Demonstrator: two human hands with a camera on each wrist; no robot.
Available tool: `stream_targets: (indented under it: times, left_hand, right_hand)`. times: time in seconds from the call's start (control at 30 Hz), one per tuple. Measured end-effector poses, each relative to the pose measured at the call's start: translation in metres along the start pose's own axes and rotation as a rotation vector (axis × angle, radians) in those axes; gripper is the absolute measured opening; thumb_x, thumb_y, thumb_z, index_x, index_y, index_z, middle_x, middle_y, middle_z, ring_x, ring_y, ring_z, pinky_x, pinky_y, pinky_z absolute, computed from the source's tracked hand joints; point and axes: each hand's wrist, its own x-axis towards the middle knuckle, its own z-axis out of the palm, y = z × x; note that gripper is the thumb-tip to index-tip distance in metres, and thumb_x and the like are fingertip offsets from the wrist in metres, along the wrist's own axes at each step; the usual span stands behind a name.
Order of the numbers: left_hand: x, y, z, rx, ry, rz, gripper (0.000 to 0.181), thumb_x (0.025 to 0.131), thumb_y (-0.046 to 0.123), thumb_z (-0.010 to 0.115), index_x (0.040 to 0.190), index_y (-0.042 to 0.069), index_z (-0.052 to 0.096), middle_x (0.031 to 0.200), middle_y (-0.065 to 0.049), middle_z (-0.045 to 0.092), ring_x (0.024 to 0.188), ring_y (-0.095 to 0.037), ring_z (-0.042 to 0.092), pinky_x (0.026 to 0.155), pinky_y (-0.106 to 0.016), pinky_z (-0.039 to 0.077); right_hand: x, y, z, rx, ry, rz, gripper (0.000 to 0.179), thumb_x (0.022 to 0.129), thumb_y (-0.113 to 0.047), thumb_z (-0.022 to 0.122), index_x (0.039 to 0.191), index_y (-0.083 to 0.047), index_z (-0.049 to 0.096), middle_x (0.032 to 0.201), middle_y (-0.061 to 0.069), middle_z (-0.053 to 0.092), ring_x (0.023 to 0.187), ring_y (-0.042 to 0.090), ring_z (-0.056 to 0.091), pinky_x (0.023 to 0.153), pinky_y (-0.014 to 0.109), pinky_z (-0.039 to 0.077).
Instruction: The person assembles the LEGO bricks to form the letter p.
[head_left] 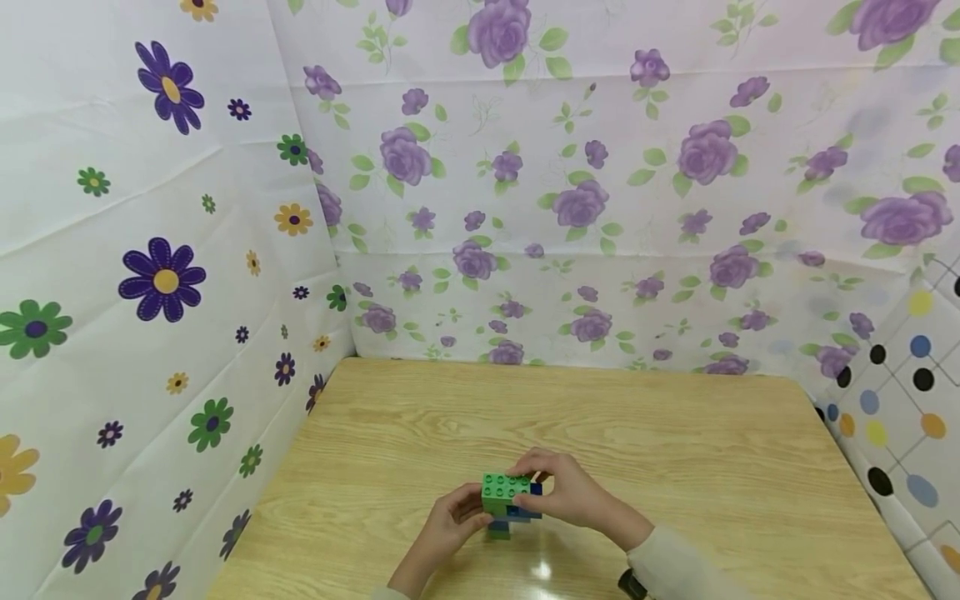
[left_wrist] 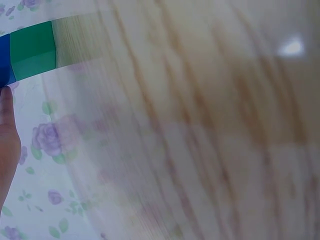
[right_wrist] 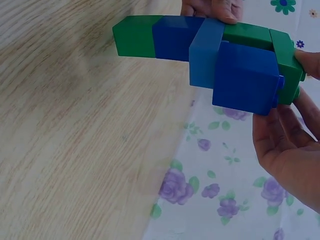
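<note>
A stack of green and blue toy building bricks is in both hands, above the wooden table. Its top green brick (head_left: 504, 487) shows studs in the head view. My left hand (head_left: 448, 527) holds the stack's left side, thumb near the front. My right hand (head_left: 576, 493) pinches the right end between thumb and fingers. In the right wrist view, a narrow leg of a green brick (right_wrist: 134, 37) and a dark blue brick (right_wrist: 177, 37) joins a lighter blue brick (right_wrist: 202, 60). Beside it sits a larger blue brick (right_wrist: 245, 75), against a studded green brick (right_wrist: 286, 65).
The wood-grain table (head_left: 570, 417) reflects a bright light near its front. Flower-printed sheets (head_left: 450, 208) stand behind and at the left, and a dotted sheet (head_left: 892, 417) at the right. A black object (head_left: 632, 583) is at the right sleeve.
</note>
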Motion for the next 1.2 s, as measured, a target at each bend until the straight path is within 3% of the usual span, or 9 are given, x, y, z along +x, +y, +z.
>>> stream_targets:
  times: [0.6, 0.87, 1.2]
  left_hand:
    - [-0.003, -0.001, 0.001, 0.020, 0.014, -0.025, 0.040, 0.090, 0.013, 0.067, 0.128, 0.006, 0.056, 0.127, -0.015, 0.058, 0.115, -0.015, 0.058, 0.099, -0.025, 0.048]
    - [-0.004, 0.000, 0.001, 0.034, 0.024, -0.018, 0.039, 0.092, 0.014, 0.065, 0.129, 0.005, 0.055, 0.127, -0.015, 0.058, 0.115, -0.014, 0.058, 0.099, -0.024, 0.048]
    - [0.001, 0.006, 0.004, 0.019, 0.049, 0.011, 0.038, 0.088, 0.009, 0.069, 0.124, 0.005, 0.059, 0.125, -0.015, 0.052, 0.119, -0.013, 0.054, 0.101, -0.029, 0.047]
  right_hand:
    - [-0.007, -0.010, 0.011, -0.058, 0.052, 0.019, 0.026, 0.092, -0.024, 0.068, 0.116, -0.013, 0.067, 0.108, -0.006, 0.060, 0.095, 0.011, 0.057, 0.079, 0.031, 0.053]
    - [-0.016, 0.001, 0.018, -0.102, 0.084, -0.054, 0.040, 0.097, -0.035, 0.058, 0.131, -0.015, 0.057, 0.121, -0.007, 0.057, 0.107, 0.010, 0.056, 0.090, 0.033, 0.054]
    - [-0.037, 0.025, 0.014, -0.054, 0.194, -0.062, 0.046, 0.092, -0.030, 0.066, 0.135, -0.020, 0.052, 0.123, -0.005, 0.058, 0.108, 0.014, 0.058, 0.085, 0.033, 0.055]
